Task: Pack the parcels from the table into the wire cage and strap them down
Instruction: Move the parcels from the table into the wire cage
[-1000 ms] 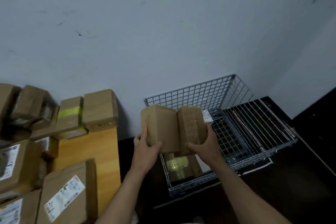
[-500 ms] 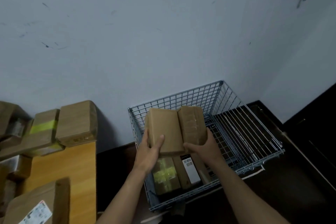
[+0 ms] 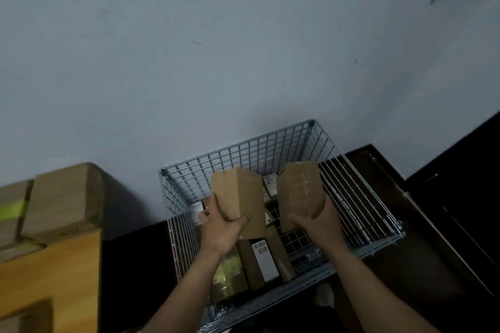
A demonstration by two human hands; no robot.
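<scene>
One wide-angle camera, worn on the person's head, gives the only view. It faces forward and down toward a pale wall [image 3: 243, 62], which fills the upper half of the frame. Both forearms enter from the bottom edge. The left hand [image 3: 221, 227] and right hand [image 3: 319, 224], gripping the left parcel [image 3: 238, 203] and right parcel [image 3: 297, 192], sit close under the lens at lower centre. Beneath them the wire cage [image 3: 230, 159] is seen from above, across its near rim. The wooden table [image 3: 54, 273] is cut off at the lower left.
</scene>
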